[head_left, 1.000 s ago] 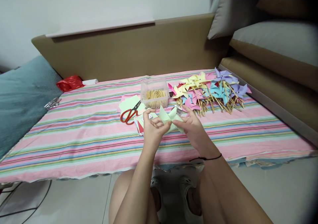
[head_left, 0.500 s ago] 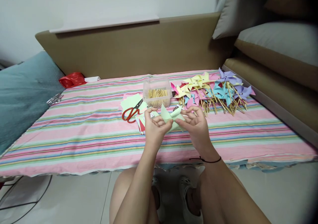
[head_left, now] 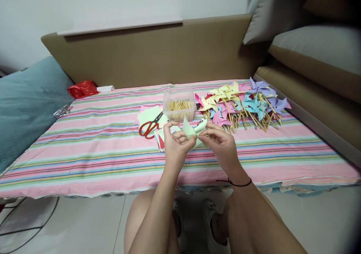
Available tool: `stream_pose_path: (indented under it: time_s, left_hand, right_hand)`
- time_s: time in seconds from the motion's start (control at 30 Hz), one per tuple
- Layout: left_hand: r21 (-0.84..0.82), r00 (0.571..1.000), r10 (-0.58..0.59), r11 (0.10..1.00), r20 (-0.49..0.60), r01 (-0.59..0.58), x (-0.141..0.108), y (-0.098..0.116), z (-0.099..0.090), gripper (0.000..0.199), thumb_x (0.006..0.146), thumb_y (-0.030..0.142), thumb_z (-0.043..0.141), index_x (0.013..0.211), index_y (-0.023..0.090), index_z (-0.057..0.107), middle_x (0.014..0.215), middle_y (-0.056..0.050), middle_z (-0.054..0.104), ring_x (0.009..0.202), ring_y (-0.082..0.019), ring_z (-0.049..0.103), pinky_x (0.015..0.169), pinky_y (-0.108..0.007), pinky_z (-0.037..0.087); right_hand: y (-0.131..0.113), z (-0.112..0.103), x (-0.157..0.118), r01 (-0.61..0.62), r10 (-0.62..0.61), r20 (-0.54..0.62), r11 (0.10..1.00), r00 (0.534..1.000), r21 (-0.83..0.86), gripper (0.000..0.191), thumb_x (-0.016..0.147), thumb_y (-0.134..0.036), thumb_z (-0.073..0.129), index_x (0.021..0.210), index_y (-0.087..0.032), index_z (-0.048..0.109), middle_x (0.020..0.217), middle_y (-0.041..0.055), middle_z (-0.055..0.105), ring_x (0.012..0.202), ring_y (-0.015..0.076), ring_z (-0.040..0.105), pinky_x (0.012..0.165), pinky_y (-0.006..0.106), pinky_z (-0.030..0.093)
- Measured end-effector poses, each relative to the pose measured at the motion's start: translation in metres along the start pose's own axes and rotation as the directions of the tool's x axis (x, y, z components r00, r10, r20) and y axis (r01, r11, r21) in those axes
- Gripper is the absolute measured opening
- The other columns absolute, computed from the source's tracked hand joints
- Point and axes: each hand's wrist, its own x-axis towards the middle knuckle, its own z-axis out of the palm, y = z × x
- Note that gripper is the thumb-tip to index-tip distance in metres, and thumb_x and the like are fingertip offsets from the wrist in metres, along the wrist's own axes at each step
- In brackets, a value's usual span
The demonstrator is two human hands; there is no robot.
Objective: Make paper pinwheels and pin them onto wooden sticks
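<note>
A pale green paper pinwheel [head_left: 189, 129] with its points folded inward is held up between my hands. My left hand [head_left: 177, 144] pinches it from the left, thumb near its middle. On its right side my right hand [head_left: 219, 145] has thumb and fingers together at the centre; whether they grip the paper or some small part there is too small to tell. Just behind stands a clear plastic box [head_left: 180, 115] of short wooden sticks [head_left: 179, 106]. Red-handled scissors [head_left: 149, 129] lie left of it on light green paper squares [head_left: 147, 115].
Finished pinwheels [head_left: 225, 92] on sticks are piled at the right in several colours. A striped cloth [head_left: 93, 148] covers the surface. A red plastic bag [head_left: 83, 89] and clear-looking small packet [head_left: 62, 111] lie at the left, beside a blue cushion [head_left: 31, 96].
My right hand's fingers have curled in and closed at the pinwheel's centre, where they were more spread before. My left hand keeps its hold on the paper.
</note>
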Motion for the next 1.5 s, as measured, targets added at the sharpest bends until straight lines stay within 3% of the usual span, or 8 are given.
stream_pose_path:
  time_s: [0.4,0.73,1.1,1.5]
  left_hand:
    - [0.058,0.999,0.047,0.997,0.007,-0.048,-0.0012,0.001,0.0024,0.058,0.062,0.015,0.075,0.099,0.025,0.032,0.066,0.004,0.066,0.055,-0.012,0.065,0.055,-0.02,0.05]
    - [0.08,0.999,0.042,0.996,0.032,-0.044,-0.0012,0.0007,0.0016,0.056,0.063,0.016,0.074,0.1,0.025,0.032,0.068,0.003,0.065,0.06,-0.014,0.066,0.059,-0.023,0.052]
    - [0.082,0.999,0.046,0.996,0.02,-0.047,-0.001,-0.0004,0.0008,0.057,0.062,0.018,0.075,0.1,0.026,0.032,0.068,0.004,0.065,0.062,-0.015,0.068,0.062,-0.025,0.052]
    - [0.086,0.998,0.056,0.995,0.035,-0.059,-0.0012,-0.0006,0.0,0.057,0.063,0.019,0.075,0.099,0.025,0.032,0.068,0.005,0.064,0.061,-0.014,0.067,0.06,-0.023,0.051]
  right_hand:
    - [0.0004,-0.0029,0.0001,-0.11,0.106,0.069,0.992,0.992,0.06,0.007,0.076,-0.029,0.072,0.071,-0.023,0.071,0.122,0.0064,0.053,0.115,0.0238,0.054,0.093,0.036,0.046]
    - [0.0003,-0.0007,-0.0032,-0.29,0.277,0.086,0.924,0.957,0.25,0.01,0.074,-0.031,0.073,0.072,-0.021,0.071,0.13,0.0072,0.053,0.115,0.0268,0.054,0.088,0.036,0.046]
    - [-0.0004,-0.0014,-0.0033,-0.264,0.242,0.124,0.942,0.962,0.207,0.01,0.076,-0.031,0.072,0.072,-0.022,0.07,0.132,0.0061,0.052,0.123,0.027,0.048,0.096,0.038,0.041]
    - [-0.0057,0.0048,-0.0044,-0.338,0.339,0.049,0.895,0.94,0.291,0.015,0.069,-0.034,0.076,0.068,-0.021,0.07,0.125,0.0062,0.058,0.108,0.0246,0.057,0.09,0.038,0.046]
